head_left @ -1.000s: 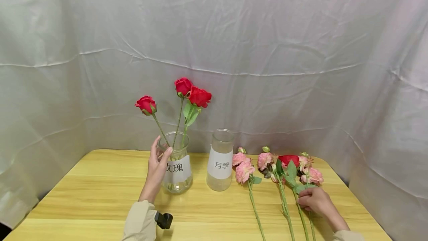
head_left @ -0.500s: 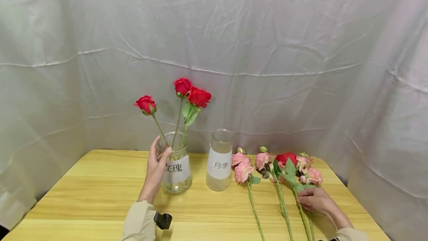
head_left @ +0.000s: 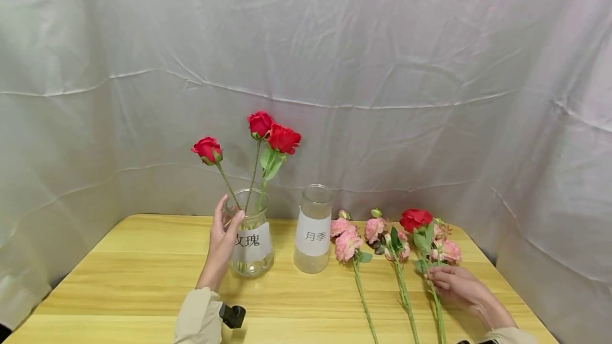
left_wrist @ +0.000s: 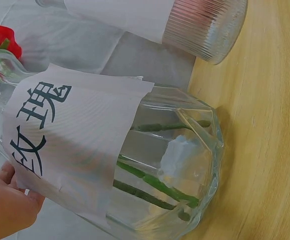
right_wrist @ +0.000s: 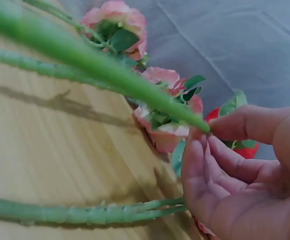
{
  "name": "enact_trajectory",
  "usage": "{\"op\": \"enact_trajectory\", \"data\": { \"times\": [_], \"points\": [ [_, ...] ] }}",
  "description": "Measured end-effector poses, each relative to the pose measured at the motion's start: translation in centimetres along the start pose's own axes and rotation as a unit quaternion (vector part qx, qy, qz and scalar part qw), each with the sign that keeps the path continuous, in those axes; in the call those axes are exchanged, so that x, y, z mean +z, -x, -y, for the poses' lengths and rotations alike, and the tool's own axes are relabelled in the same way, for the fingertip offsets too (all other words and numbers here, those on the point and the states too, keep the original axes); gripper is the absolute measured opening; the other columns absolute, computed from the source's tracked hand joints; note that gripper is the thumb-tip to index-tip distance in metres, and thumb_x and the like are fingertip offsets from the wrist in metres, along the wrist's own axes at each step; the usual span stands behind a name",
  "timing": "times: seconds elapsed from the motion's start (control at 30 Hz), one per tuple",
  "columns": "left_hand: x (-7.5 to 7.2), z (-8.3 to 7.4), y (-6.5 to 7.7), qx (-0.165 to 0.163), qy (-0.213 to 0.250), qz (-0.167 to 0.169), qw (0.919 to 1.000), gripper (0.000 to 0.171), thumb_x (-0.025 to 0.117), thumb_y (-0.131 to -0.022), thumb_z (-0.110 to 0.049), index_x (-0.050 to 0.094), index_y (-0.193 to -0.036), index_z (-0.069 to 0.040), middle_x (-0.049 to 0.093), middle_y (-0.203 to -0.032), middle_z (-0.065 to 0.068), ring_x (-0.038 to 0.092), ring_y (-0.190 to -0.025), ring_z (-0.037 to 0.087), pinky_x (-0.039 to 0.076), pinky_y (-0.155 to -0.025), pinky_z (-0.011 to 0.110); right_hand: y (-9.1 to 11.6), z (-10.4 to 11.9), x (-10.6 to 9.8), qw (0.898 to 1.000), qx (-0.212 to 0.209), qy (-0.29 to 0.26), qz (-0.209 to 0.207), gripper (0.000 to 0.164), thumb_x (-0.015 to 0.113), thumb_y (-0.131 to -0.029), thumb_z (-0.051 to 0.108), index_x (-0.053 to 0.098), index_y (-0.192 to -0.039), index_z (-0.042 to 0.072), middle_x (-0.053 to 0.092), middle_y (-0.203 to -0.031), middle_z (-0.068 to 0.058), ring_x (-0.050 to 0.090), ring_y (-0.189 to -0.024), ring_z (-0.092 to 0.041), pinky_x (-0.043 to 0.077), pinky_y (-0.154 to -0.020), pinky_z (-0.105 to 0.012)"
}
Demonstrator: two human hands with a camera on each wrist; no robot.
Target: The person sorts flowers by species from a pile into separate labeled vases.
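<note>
My left hand [head_left: 221,246] grips the neck of a clear glass vase [head_left: 253,267], thumb in front. The vase has a white label with dark characters and holds three red roses [head_left: 208,149]; their stem ends show through the glass in the left wrist view. On the right, my right hand [head_left: 461,286] pinches the green stem [right_wrist: 110,75] of another red rose [head_left: 416,220] between thumb and fingertips. Its bloom is raised slightly above the pink flowers [head_left: 447,251] lying behind it. In the right wrist view the stem slants across, above the tabletop.
A narrower glass vase [head_left: 313,264] with a white label stands to the right of the held one. More pink flowers [head_left: 348,246] lie with stems toward the front edge of the wooden table [head_left: 134,280]. A grey curtain [head_left: 306,68] hangs close behind.
The red rose in my right hand has risen off the pink flowers, its bloom moving up and slightly back. My left hand stays on the vase.
</note>
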State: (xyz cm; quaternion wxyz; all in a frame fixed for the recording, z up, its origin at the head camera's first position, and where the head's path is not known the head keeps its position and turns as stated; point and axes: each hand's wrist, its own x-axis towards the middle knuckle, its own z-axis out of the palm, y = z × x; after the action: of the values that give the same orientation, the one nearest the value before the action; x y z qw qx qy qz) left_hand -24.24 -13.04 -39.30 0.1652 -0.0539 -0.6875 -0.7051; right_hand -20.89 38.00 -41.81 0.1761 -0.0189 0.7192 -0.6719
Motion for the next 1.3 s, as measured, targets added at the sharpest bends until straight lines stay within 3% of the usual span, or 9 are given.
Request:
{"op": "enact_trajectory", "data": {
  "times": [0.17,0.33,0.63,0.8,0.9,1.03,1.23,1.3],
  "points": [
    [-0.1,0.0,0.0,-0.001,0.0,0.0,1.0,0.067,0.05,-0.101,-0.026,0.012,-0.156,-0.018,0.036,-0.144,0.023,0.032,-0.133,0.036,0.023,-0.11,0.056,0.0,0.4,-0.1,0.998,-0.013,-0.063,0.025,0.014,0.044,-0.098,-0.001,0.057,-0.104,-0.005,0.061,-0.095,-0.002,0.06,-0.086,-0.008,0.052,-0.079,-0.024],
    [-0.1,-0.1,0.1,-0.004,0.0,0.002,1.0,0.068,0.05,-0.101,-0.026,0.011,-0.156,-0.018,0.035,-0.146,0.023,0.031,-0.134,0.038,0.022,-0.11,0.056,-0.2,1.0,0.5,0.994,-0.032,-0.106,0.026,0.017,0.044,-0.099,-0.001,0.059,-0.095,0.005,0.062,-0.094,-0.002,0.061,-0.087,-0.009,0.052,-0.08,-0.023],
    [-0.3,-0.1,0.3,-0.004,0.002,0.003,1.0,0.07,0.05,-0.101,-0.025,0.008,-0.156,-0.019,0.033,-0.146,0.023,0.03,-0.135,0.039,0.021,-0.11,0.058,-0.7,2.5,2.9,0.988,-0.076,-0.105,-0.087,0.017,0.049,-0.098,-0.002,0.061,-0.089,0.005,0.06,-0.092,-0.002,0.062,-0.084,-0.009,0.052,-0.079,-0.024],
    [-0.3,-0.1,0.3,-0.003,-0.001,0.003,1.0,0.07,0.05,-0.101,-0.024,0.008,-0.156,-0.019,0.034,-0.146,0.023,0.03,-0.135,0.039,0.022,-0.11,0.058,-1.4,3.5,4.5,0.98,-0.094,-0.112,-0.138,0.018,0.05,-0.097,-0.003,0.063,-0.087,0.005,0.06,-0.088,-0.002,0.062,-0.078,-0.009,0.053,-0.075,-0.023],
    [-0.3,-0.1,0.3,-0.002,0.0,0.001,1.0,0.07,0.05,-0.101,-0.025,0.009,-0.156,-0.019,0.034,-0.146,0.023,0.031,-0.135,0.038,0.022,-0.11,0.058,-1.8,4.2,5.5,0.975,-0.087,-0.123,-0.162,0.008,0.052,-0.097,-0.001,0.056,-0.103,-0.005,0.06,-0.09,-0.003,0.063,-0.08,-0.008,0.053,-0.076,-0.023],
    [-0.2,-0.2,0.3,-0.002,0.001,0.001,1.0,0.07,0.051,-0.101,-0.026,0.009,-0.156,-0.02,0.035,-0.146,0.023,0.031,-0.134,0.038,0.022,-0.11,0.058,-2.4,5.0,6.8,0.978,-0.08,-0.11,-0.161,0.039,0.048,-0.1,0.003,0.029,-0.131,-0.013,0.054,-0.102,-0.004,0.06,-0.088,-0.005,0.05,-0.083,-0.021],
    [-0.1,-0.1,0.2,-0.006,0.0,0.002,1.0,0.069,0.051,-0.101,-0.027,0.011,-0.156,-0.02,0.036,-0.145,0.022,0.032,-0.133,0.038,0.023,-0.109,0.057,-3.3,6.4,8.7,0.977,-0.093,-0.107,-0.156,0.046,0.045,-0.102,0.006,0.021,-0.137,-0.012,0.049,-0.105,-0.003,0.057,-0.092,-0.004,0.048,-0.086,-0.019],
    [-0.1,-0.1,0.2,-0.009,-0.001,0.003,1.0,0.069,0.051,-0.1,-0.028,0.011,-0.156,-0.02,0.036,-0.144,0.022,0.032,-0.133,0.038,0.023,-0.109,0.057,-3.5,6.9,9.2,0.974,-0.098,-0.126,-0.159,0.04,0.046,-0.101,0.005,0.027,-0.134,-0.01,0.051,-0.101,-0.001,0.058,-0.089,-0.004,0.049,-0.085,-0.019]
  ]
}}
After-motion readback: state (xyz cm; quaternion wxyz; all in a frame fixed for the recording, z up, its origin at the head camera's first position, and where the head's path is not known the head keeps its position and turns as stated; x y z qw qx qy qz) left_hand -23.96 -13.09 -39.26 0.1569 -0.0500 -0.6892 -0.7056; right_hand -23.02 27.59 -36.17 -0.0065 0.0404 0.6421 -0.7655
